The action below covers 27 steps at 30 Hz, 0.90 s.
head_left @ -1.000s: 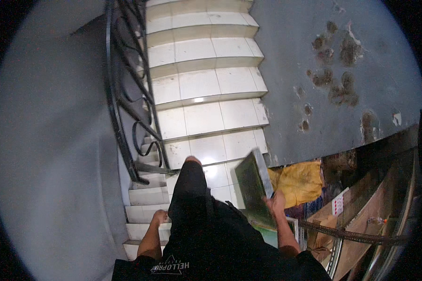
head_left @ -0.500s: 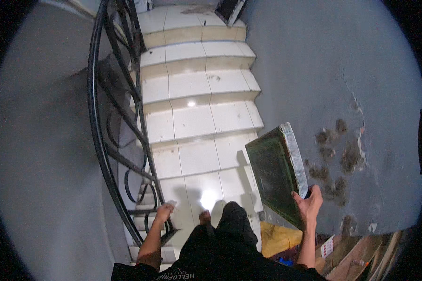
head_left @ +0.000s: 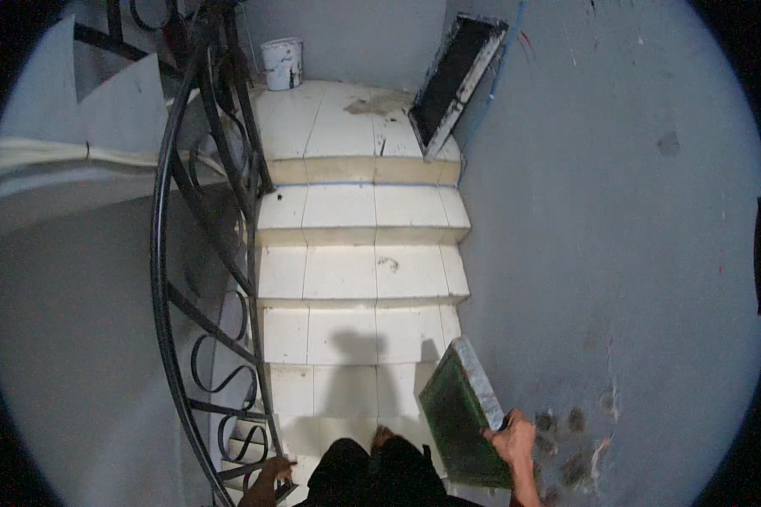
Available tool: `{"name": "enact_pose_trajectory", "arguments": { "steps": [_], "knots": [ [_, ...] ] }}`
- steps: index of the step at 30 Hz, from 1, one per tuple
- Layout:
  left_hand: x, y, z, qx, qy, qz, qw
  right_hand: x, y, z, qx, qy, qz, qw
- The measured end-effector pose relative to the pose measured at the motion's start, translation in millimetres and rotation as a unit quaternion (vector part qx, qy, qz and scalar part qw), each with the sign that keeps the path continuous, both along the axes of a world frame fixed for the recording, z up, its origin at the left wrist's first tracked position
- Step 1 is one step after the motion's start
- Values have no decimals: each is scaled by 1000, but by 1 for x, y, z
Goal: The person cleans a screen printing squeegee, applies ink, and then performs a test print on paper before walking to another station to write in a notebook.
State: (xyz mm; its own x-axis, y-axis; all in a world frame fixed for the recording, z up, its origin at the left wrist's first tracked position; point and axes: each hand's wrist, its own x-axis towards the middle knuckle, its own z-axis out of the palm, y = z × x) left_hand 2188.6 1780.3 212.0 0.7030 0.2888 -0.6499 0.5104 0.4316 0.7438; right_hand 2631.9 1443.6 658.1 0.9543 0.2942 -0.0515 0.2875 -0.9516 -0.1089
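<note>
My right hand (head_left: 513, 439) grips the edge of a screen-printing frame (head_left: 457, 422), with green mesh and a whitish, worn rim. The frame hangs tilted beside my right leg, close to the wall. Low at the left, my left hand (head_left: 277, 473) is beside the railing's lower end, its fingers loosely apart and nothing visible in them. Both my legs (head_left: 342, 473) show at the bottom edge, over the stairs.
White tiled stairs (head_left: 342, 270) rise ahead to a landing. A black metal railing (head_left: 162, 253) with scrolls runs along the left. On the landing stand a paint-stained white bucket (head_left: 283, 63) and a dark frame (head_left: 458, 84) against the grey wall (head_left: 566, 211), which has patches lower down.
I have moved up the stairs, and more of the landing and its bucket shows. The held frame now appears lower in view, still in my right hand. My left hand also appears lower.
</note>
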Motion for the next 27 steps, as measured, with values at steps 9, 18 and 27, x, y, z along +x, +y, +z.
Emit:
{"name": "enact_pose_trajectory", "arguments": {
  "steps": [9, 18, 27],
  "knots": [
    [54, -3, 74, -71, 72, 75, 992, 98, 86, 33, -130, 131, 67, 980],
    [213, 184, 153, 92, -10, 60, 994, 189, 163, 121, -116, 111, 79, 984],
    [333, 323, 230, 74, -180, 134, 972, 245, 277, 243, 45, -33, 67, 996]
  ]
}}
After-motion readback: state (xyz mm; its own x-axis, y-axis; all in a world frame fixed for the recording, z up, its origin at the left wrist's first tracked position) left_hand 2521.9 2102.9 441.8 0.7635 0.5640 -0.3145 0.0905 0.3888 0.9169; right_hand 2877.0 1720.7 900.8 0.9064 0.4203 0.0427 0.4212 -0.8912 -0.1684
